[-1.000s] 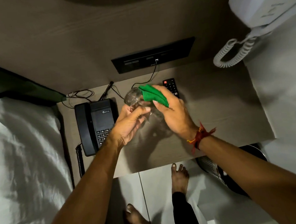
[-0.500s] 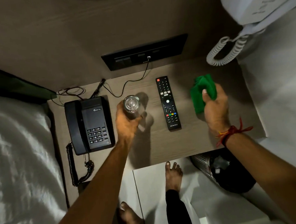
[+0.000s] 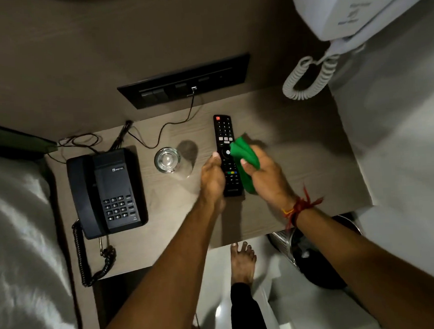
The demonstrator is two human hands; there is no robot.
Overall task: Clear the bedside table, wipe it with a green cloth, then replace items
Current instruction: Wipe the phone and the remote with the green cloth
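Left hand (image 3: 213, 176) grips the remote (image 3: 227, 156) by its edge; right hand (image 3: 264, 174) clenches the green cloth (image 3: 244, 157) beside it.

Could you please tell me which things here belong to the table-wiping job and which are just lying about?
Job: green cloth in right hand; remote at left hand; glass; black phone; bedside table.
Lying about: waste bin; white wall phone.

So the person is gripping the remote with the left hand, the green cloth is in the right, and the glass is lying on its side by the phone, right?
Not quite: the glass stands upright, its open mouth facing the head camera. The rest holds: the left hand is on the remote, the right hand holds the green cloth, and the glass sits beside the phone.
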